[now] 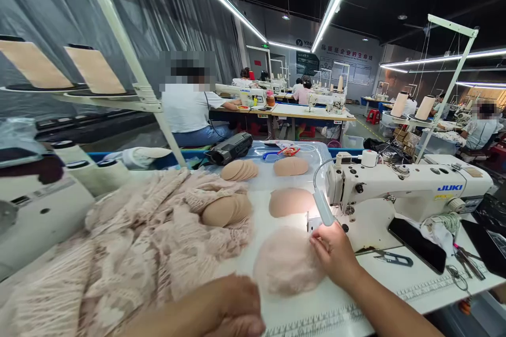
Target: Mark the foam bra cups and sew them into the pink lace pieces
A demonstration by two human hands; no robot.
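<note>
Lace cup (288,266) lies flat on the table (395,287), just in front of the Juki machine (399,189) and slightly to its needle side, lit by the machine's lamp (323,208). I read that spot as deliberate: the light falls right where the edge has to be judged. My right hand (336,255) rests on the cup's edge nearest the machine, its grip pressed together, fingertips (315,242) pinching the rim so the lace cover stays lined up over the padding. My left hand (233,308) sits low, further from the machine than the cup and apart from it, with the fingers curled; I cannot tell whether that grip holds anything, since the frame cuts it off.

Beyond the cup, away from me and beside the machine head, a bare foam pad (290,201) waits alone, with more pads (239,169) stacked further back, probably kept within easy reach of the needle. A heap of lace (130,253) fills the table well left of the machine, with another few pads (225,210) resting on top of it. Snips (393,259) and a phone (417,245) lie on the table before the machine's arm, clear of the sewing path. Thread cones (411,105) stand on a rack above the machine. A co-worker in a white shirt (190,110) sits far behind it at another station.
</note>
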